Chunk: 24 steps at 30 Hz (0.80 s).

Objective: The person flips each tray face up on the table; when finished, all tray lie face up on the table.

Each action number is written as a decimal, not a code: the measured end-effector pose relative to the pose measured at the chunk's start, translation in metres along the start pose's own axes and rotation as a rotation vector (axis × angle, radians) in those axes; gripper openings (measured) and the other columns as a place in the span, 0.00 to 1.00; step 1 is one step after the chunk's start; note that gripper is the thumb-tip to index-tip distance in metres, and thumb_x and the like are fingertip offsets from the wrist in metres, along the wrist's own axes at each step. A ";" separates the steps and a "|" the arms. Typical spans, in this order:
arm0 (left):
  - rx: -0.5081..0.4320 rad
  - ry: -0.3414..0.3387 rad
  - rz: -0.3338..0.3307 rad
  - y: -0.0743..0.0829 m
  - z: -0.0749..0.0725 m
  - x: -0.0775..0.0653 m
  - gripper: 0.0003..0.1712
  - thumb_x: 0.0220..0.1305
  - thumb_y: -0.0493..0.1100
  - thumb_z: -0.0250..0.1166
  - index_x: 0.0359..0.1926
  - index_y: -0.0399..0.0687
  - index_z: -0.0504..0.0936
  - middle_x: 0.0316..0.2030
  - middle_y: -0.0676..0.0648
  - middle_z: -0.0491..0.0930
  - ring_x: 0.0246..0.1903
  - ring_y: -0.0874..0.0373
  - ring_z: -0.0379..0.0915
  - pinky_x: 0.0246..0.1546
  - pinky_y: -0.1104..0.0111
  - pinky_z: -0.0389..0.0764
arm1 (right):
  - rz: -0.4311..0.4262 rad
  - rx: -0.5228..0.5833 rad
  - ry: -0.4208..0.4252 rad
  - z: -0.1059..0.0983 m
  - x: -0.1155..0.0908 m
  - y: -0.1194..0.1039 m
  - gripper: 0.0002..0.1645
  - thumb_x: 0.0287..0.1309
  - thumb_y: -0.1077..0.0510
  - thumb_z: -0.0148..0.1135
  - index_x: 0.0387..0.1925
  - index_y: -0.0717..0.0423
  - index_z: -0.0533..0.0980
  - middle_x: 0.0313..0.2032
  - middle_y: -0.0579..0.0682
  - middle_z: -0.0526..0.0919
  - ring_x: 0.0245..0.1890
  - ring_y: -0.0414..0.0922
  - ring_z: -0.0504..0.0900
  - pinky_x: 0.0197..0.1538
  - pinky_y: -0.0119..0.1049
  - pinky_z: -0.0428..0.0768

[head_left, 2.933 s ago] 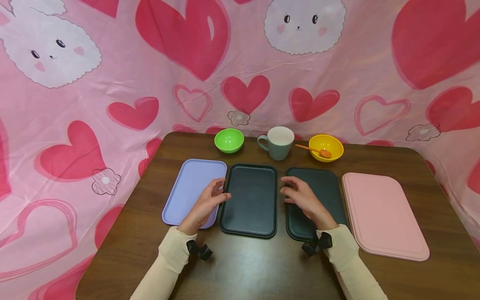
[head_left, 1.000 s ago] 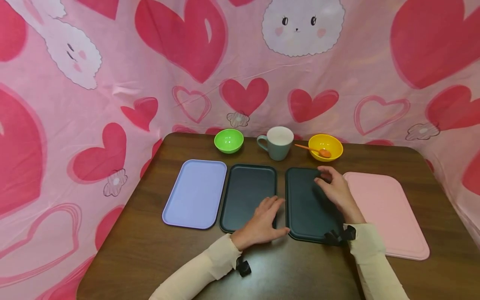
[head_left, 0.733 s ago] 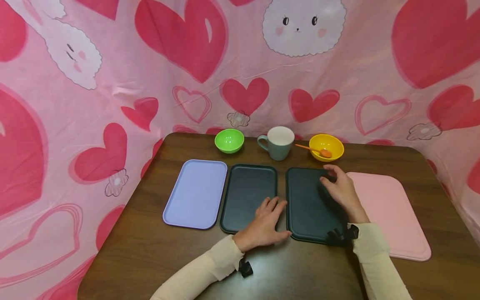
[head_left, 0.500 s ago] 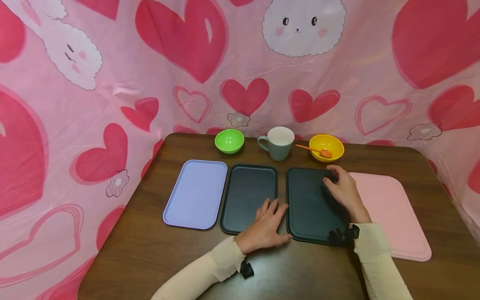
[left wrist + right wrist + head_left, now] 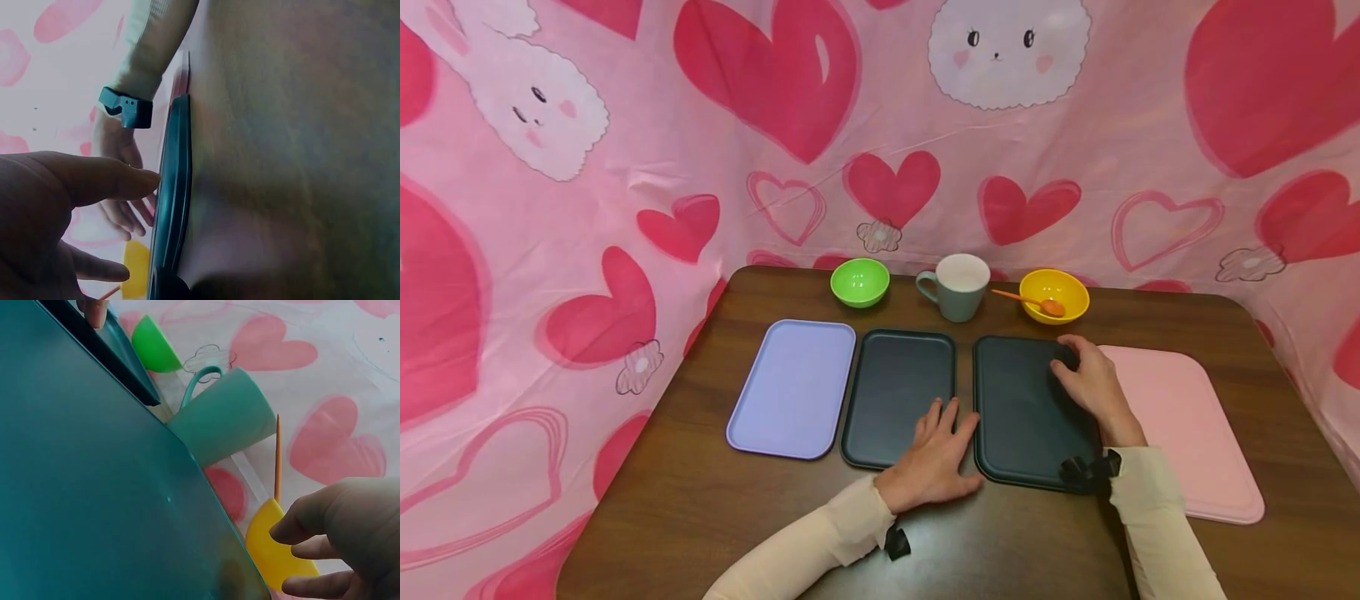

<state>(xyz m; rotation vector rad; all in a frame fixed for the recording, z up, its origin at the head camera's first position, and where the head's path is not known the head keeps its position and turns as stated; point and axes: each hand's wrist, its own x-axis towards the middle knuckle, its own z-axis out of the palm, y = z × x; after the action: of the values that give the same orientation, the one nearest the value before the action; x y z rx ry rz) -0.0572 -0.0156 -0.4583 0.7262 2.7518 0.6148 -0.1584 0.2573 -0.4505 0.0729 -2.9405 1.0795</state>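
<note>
- From my head view, the person's left hand (image 5: pixel 934 464) sits low across the gap between two dark trays, its fingers and thumb spread apart.
- Its fingers reach over the near right part of the left dark tray (image 5: pixel 891 379); its thumb points at the near left corner of the right dark tray (image 5: pixel 1026 408).
- In my left wrist view that thumb tip appears right by the right dark tray's edge, but I cannot tell whether they touch.
- I see the right hand (image 5: pixel 1092 379) at the far right corner of the right dark tray, thumb and fingers parted in a loose curve; I cannot tell whether a fingertip meets the rim.
- The right dark tray lies flat on the brown table (image 5: pixel 655 500), between the left dark tray and a pink board (image 5: pixel 1180 425).
- To the left of the left dark tray I have a purple tray (image 5: pixel 793 387).
- Along the far edge, left to right, I see a green bowl (image 5: pixel 860 283), a grey-blue mug (image 5: pixel 958 296) and a yellow bowl (image 5: pixel 1072 287).
- An orange spoon (image 5: pixel 1054 308) lies in the yellow bowl, its handle over the rim towards the mug.
- Behind everything I see a pink cloth (image 5: pixel 715 125) with hearts and rabbits.
</note>
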 end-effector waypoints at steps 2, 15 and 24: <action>0.004 -0.002 0.006 0.001 0.001 0.000 0.47 0.59 0.57 0.70 0.75 0.52 0.60 0.76 0.35 0.54 0.76 0.33 0.46 0.71 0.41 0.60 | 0.003 -0.005 -0.008 0.000 0.001 0.002 0.31 0.65 0.58 0.58 0.66 0.68 0.65 0.64 0.75 0.70 0.62 0.69 0.69 0.67 0.67 0.65; 0.053 -0.053 0.024 0.007 0.006 0.004 0.47 0.59 0.58 0.70 0.75 0.53 0.60 0.75 0.38 0.59 0.77 0.34 0.47 0.71 0.42 0.60 | -0.030 -0.031 -0.011 0.004 0.002 0.006 0.31 0.63 0.60 0.59 0.64 0.70 0.66 0.62 0.75 0.72 0.60 0.70 0.70 0.67 0.67 0.64; 0.091 -0.061 0.033 0.011 0.010 0.007 0.48 0.59 0.59 0.70 0.75 0.54 0.60 0.73 0.38 0.61 0.76 0.33 0.46 0.71 0.42 0.60 | -0.049 -0.073 -0.027 0.006 0.004 0.005 0.31 0.62 0.59 0.59 0.63 0.71 0.67 0.61 0.75 0.71 0.61 0.70 0.69 0.69 0.67 0.62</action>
<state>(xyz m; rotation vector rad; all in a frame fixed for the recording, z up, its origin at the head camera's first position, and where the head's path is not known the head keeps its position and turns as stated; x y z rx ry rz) -0.0554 0.0005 -0.4630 0.7979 2.7316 0.4677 -0.1622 0.2567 -0.4583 0.1590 -2.9813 0.9721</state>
